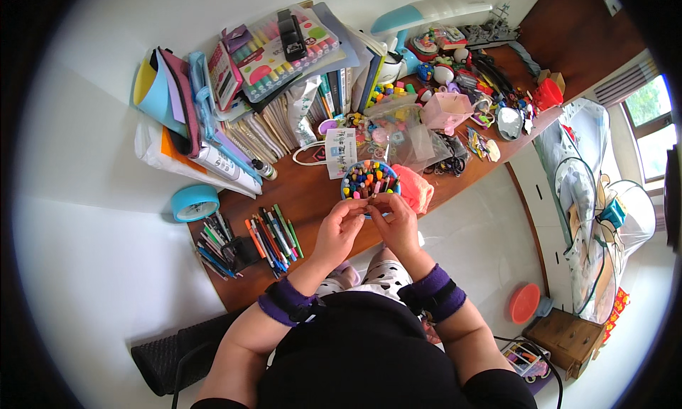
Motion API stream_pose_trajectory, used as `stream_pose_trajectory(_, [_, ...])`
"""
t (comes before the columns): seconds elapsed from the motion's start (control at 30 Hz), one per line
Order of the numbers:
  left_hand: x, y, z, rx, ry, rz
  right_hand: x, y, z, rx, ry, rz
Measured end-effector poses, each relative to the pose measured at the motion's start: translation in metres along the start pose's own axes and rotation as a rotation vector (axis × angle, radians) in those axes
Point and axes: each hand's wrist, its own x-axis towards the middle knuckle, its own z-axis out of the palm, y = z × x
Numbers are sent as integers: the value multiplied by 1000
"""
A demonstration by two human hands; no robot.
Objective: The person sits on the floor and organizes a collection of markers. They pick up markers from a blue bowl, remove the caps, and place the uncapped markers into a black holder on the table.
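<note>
My left hand (342, 226) and my right hand (396, 225) meet at the fingertips over the near rim of a round blue container (344, 185). Both are closed in a pinch around something small that I cannot make out. Colourful markers and pencils (368, 176) fill the container, their ends pointing up. Against its right side lies a crumpled coral-pink cloth (415, 187). To the left, a row of pens and pencils (273, 237) is laid out on the brown desk (314, 202). More pens (217, 244) lie by a black mesh holder (241, 253) at the desk's left end.
Upright books and folders (259, 134) line the wall, with a marker box (288, 54) and a black stapler (291, 35) on top. Plastic bags (398, 128), a pink box (446, 112) and toys (455, 75) crowd the right part. A blue tape roll (194, 203) stands at the left edge.
</note>
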Motion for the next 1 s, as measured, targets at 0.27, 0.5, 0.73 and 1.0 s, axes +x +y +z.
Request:
stream_pose_trajectory(0.27, [5,-17,2,61,-20,-71,-7,24,1,5,2,63])
stream_pose_trajectory(0.5, [2,-20,-3,57,5,-73,-5,29,4,-25,-35,68])
stream_pose_trajectory(0.73, [-7,-26,-29,142,80,-87,-3,24,6,-12,-47,66])
stream_pose_trajectory(1.0, [-36,-68,-96,152,353,-123,-4,-8,19,22,-206,-105])
